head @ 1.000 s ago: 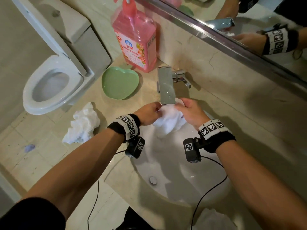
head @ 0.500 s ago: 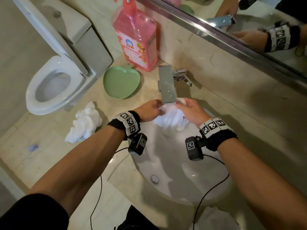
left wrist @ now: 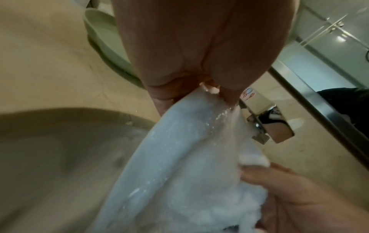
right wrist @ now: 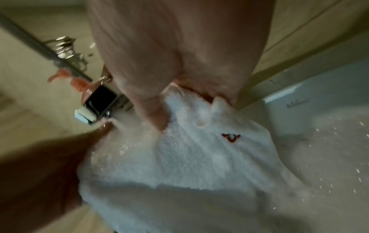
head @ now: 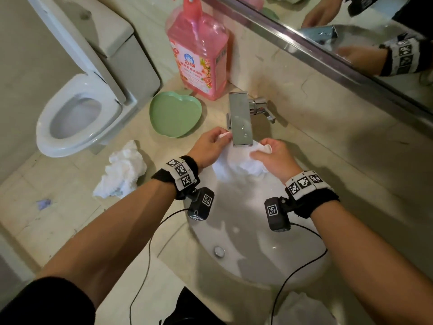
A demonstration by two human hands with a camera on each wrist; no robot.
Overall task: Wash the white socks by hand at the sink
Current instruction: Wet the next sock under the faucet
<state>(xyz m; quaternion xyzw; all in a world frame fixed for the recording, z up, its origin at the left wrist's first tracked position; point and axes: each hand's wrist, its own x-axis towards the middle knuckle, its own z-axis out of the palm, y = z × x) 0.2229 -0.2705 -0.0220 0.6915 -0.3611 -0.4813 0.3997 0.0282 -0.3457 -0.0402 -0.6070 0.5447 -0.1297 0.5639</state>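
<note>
Both hands, the left hand [head: 210, 146] and right hand [head: 274, 158], pinch the white sock [head: 236, 166] spread under the faucet [head: 241, 120], probably so running water soaks it above the sink [head: 257, 261].

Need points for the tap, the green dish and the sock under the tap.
tap [head: 241, 118]: head view, flat top of the spout.
green dish [head: 174, 116]: head view, middle of its inside.
sock [right wrist: 199, 157]: right wrist view, wet cloth below the red mark.

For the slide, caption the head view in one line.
Both hands, left hand and right hand, hold a white sock under the faucet.
</note>
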